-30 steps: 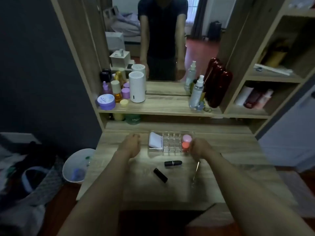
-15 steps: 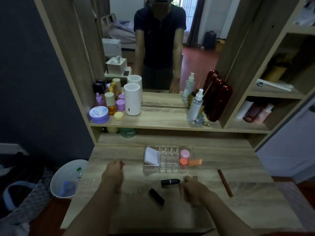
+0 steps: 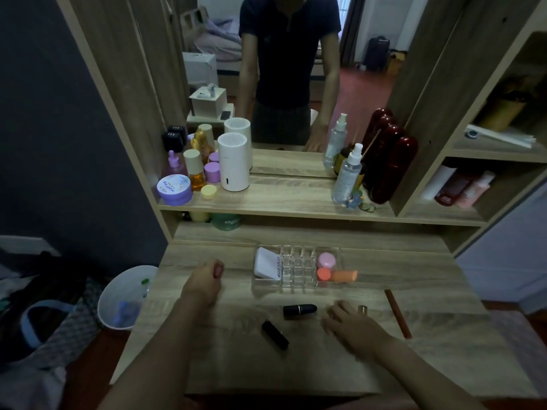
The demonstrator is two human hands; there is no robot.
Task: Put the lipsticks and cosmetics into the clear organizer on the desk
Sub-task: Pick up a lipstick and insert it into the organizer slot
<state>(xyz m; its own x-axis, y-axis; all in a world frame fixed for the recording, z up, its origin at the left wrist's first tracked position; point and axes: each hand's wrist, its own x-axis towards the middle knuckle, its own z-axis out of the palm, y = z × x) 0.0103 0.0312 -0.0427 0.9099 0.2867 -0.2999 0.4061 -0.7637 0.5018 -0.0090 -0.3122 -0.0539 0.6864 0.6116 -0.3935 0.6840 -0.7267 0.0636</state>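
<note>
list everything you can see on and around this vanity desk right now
clear organizer: 1, transparent, middle of desk
white compact: 1, organizer's left section
round pots: 2, pink and coral, organizer's right section
orange tube: 1, over organizer's right edge
black lipsticks: 2, lying on desk in front of organizer
brown pencil: 1, desk, right side
gold cap: 1, beside right hand
white cylinder: 1, shelf
purple jar: 1, shelf left
spray bottle: 1, clear, shelf right
dark red bottles: shelf right, count unclear
waste bin: 1, white, floor left
left hand: closed in a fist, contents unclear
right hand: open, flat on desk
</note>
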